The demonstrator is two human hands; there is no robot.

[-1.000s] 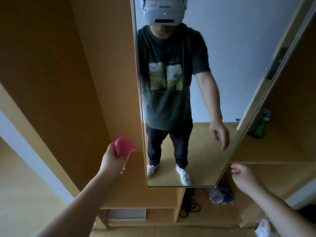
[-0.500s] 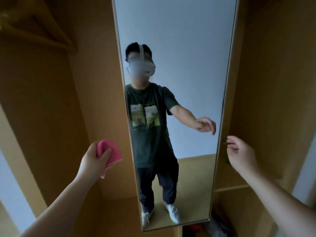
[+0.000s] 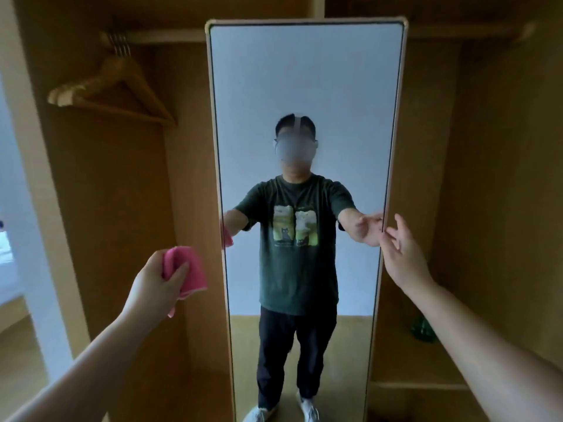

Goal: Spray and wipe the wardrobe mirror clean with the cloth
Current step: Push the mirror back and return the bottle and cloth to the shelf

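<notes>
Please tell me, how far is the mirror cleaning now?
Done: the left hand has the pink cloth gripped. In hand: the open, empty right hand is at the mirror frame's right edge. Left: wiping, since the cloth is off the glass; whether spraying happened cannot be told.

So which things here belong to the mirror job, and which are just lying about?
For the job:
- mirror, upright in the wardrobe
- pink cloth, bunched in the left hand
- right hand, open at the mirror's right edge
- green bottle on the right shelf, possibly the spray

Lying about:
- wooden hangers
</notes>
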